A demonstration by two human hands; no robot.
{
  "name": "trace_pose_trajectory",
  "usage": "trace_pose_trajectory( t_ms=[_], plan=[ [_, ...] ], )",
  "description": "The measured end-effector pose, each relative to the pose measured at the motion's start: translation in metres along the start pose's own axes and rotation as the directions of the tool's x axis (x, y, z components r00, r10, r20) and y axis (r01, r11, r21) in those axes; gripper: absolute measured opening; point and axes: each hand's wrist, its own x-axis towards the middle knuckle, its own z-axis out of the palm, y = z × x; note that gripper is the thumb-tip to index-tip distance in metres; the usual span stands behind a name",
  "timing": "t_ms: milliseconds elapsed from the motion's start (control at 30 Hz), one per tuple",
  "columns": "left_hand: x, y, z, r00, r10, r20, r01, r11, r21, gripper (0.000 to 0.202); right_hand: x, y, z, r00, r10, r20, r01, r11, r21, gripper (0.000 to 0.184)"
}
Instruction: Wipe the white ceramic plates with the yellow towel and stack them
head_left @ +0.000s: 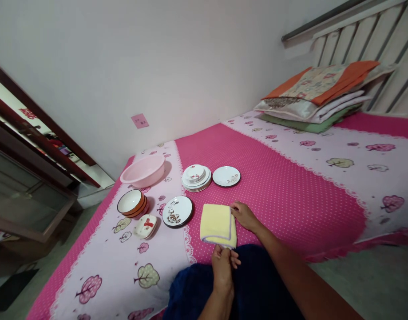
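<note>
A folded yellow towel (217, 222) with a grey-purple trim lies on the pink bedspread in front of me. My left hand (223, 262) pinches its near edge, low in the view. At the towel's right edge, my right hand (243, 215) has its fingers closed on the trimmed corner. Left of the towel sits a white plate with brown flowers (177, 210), dark-rimmed. Beyond it rises a stack of white plates (196, 178), smaller ones on top. A dark-rimmed plate with a faint flower print (226, 176) is to the right of that stack.
Stacked orange-brown bowls (132, 202) and small squarish dishes with a red mark (145, 226) stand on the left. A pink basin (144, 171) is behind them, near the wall. Folded pillows and bedding (317, 98) are piled by the headboard. The bed edge (67, 262) drops off at left.
</note>
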Motion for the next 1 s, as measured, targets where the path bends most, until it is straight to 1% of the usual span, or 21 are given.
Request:
trace_pose_trajectory(
  t_ms=[167, 267, 300, 333, 400, 433, 467, 533, 567, 667, 800, 900, 1000],
  plan=[
    [-0.003, -0.003, -0.002, 1.000, -0.003, 0.004, 0.003, 1.000, -0.009, 0.039, 0.001, -0.002, 0.000, 0.999, -0.036, -0.017, 0.036, 0.999, -0.026, 0.026],
    [-0.002, -0.003, -0.001, 1.000, -0.003, 0.011, 0.003, 1.000, -0.013, 0.042, -0.002, -0.012, -0.003, 0.996, -0.061, -0.070, 0.060, 0.998, -0.016, 0.016],
    [-0.002, -0.002, -0.001, 1.000, -0.006, 0.015, 0.006, 1.000, -0.014, 0.043, -0.005, -0.017, -0.004, 0.993, -0.069, -0.099, 0.068, 0.998, -0.012, 0.015],
    [-0.002, -0.002, -0.002, 1.000, -0.009, 0.019, 0.010, 1.000, -0.016, 0.044, -0.010, -0.024, -0.006, 0.988, -0.076, -0.133, 0.075, 0.997, -0.011, 0.017],
    [-0.001, -0.001, -0.002, 0.999, -0.018, 0.026, 0.018, 1.000, -0.020, 0.046, -0.026, -0.039, -0.009, 0.976, -0.093, -0.196, 0.091, 0.996, -0.018, 0.025],
    [-0.001, -0.001, -0.003, 0.999, -0.022, 0.031, 0.022, 0.999, -0.023, 0.047, -0.036, -0.047, -0.010, 0.973, -0.106, -0.207, 0.104, 0.994, -0.025, 0.026],
    [-0.002, -0.001, -0.003, 0.999, -0.023, 0.037, 0.024, 0.999, -0.026, 0.048, -0.048, -0.055, -0.011, 0.973, -0.126, -0.195, 0.122, 0.992, -0.030, 0.026],
    [-0.003, -0.002, -0.003, 0.998, -0.022, 0.051, 0.024, 0.999, -0.035, 0.050, -0.072, -0.069, -0.009, 0.976, -0.176, -0.124, 0.173, 0.984, -0.039, 0.024],
    [-0.004, -0.002, -0.003, 0.998, -0.018, 0.057, 0.021, 0.999, -0.040, 0.051, -0.082, -0.074, -0.007, 0.976, -0.201, -0.083, 0.197, 0.979, -0.045, 0.026],
    [-0.005, -0.004, -0.002, 0.999, -0.002, 0.054, 0.005, 0.999, -0.045, 0.052, -0.102, -0.084, 0.001, 0.971, -0.236, -0.026, 0.233, 0.969, -0.076, 0.026],
    [-0.002, -0.005, 0.001, 1.000, 0.004, 0.029, -0.003, 1.000, -0.025, 0.055, -0.103, -0.086, 0.007, 0.966, -0.256, -0.023, 0.252, 0.961, -0.118, 0.016],
    [0.001, -0.005, 0.003, 1.000, 0.000, -0.001, 0.000, 1.000, -0.018, 0.056, -0.099, -0.086, 0.006, 0.959, -0.282, -0.023, 0.277, 0.951, -0.136, 0.017],
    [0.003, -0.005, 0.003, 0.999, -0.012, -0.033, 0.011, 1.000, -0.027, 0.053, -0.103, -0.085, 0.005, 0.945, -0.328, -0.019, 0.320, 0.933, -0.164, 0.019]
  ],
)
